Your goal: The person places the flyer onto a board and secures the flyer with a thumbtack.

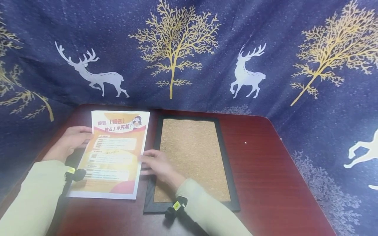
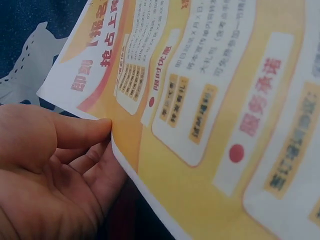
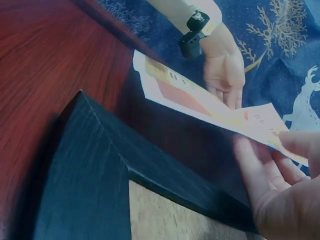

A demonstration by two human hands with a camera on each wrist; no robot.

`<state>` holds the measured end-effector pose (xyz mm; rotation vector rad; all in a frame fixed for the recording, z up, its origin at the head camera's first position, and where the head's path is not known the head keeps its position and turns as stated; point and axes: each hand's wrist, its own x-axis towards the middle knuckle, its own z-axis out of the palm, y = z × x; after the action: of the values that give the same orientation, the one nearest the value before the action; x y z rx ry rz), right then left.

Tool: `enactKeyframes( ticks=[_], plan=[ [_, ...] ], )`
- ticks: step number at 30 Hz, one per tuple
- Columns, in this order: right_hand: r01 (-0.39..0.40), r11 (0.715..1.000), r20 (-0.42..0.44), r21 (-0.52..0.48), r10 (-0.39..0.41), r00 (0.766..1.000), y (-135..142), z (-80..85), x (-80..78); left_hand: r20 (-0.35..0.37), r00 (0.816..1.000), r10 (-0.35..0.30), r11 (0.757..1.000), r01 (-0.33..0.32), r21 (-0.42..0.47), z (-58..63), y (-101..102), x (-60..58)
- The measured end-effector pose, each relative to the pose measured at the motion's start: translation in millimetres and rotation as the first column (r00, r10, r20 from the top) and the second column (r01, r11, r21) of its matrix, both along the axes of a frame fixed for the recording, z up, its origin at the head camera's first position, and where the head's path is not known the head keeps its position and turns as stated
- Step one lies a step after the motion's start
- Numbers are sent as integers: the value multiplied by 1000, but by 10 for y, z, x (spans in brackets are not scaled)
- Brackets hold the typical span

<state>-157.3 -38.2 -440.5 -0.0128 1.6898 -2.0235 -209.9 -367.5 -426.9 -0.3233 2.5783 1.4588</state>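
A printed poster sheet (image 1: 113, 154) in orange, white and pink hangs above the left part of the table, held at both side edges. My left hand (image 1: 75, 139) pinches its left edge; in the left wrist view the thumb (image 2: 85, 131) lies on the printed face with the fingers behind. My right hand (image 1: 157, 164) pinches the right edge, thumb and fingers on either side of the paper in the right wrist view. Beneath my right hand and forearm lies a dark-framed cork board (image 1: 193, 157), its lower left part covered by them.
The dark red wooden table (image 1: 265, 183) extends right of the board. A small white speck (image 1: 245, 143) lies on it. Behind and beside the table hangs a navy cloth (image 1: 200, 85) printed with white deer and golden trees. Each wrist wears a black camera mount.
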Motion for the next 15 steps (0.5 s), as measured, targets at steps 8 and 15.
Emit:
enactKeyframes(
  ticks=[8, 15],
  plan=[
    [47, 999, -14, 21, -47, 999, -12, -39, -32, -3, 1000, -20, 999, 20, 46, 44, 2, 17],
    [49, 997, -36, 51, -47, 998, 65, -32, -45, 2, 999, -32, 998, 32, 46, 82, 5, 41]
  ],
)
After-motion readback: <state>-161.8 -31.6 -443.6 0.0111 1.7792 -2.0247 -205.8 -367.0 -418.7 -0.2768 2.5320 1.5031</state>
